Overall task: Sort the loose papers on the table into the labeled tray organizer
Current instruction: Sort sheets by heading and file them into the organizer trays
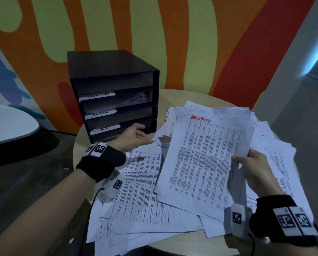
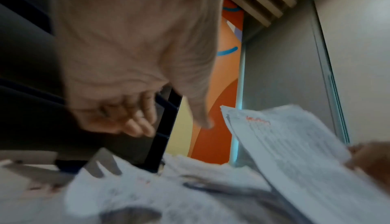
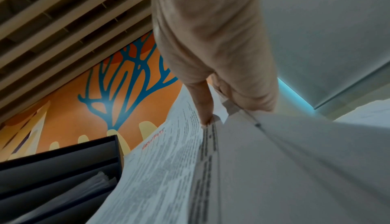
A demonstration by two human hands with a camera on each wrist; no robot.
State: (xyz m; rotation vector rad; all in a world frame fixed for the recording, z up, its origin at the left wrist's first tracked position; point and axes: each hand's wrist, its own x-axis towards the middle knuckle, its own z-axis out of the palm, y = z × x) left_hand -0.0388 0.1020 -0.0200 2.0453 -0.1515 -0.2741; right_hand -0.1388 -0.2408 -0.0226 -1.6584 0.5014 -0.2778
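Observation:
A black tray organizer [image 1: 91,65] with white labels [image 1: 97,96] on its shelf fronts stands at the back left of the round table [image 1: 173,244]. Its second shelf holds some sheets [image 1: 132,100]. Loose printed papers [image 1: 139,191] cover most of the tabletop. My right hand [image 1: 244,157] pinches the right edge of a sheaf with a red handwritten heading [image 1: 206,154], lifted and tilted above the pile; the same sheaf [image 3: 168,169] shows in the right wrist view. My left hand [image 1: 147,134] hovers in front of the lowest shelf, fingers loosely curled and empty, thumb [image 2: 202,117] stretched toward the sheaf [image 2: 295,144].
A painted orange and green wall rises close behind the organizer. A white rounded tabletop [image 1: 7,124] lies at the far left over a dark surface. Papers overhang the table's front and right edges.

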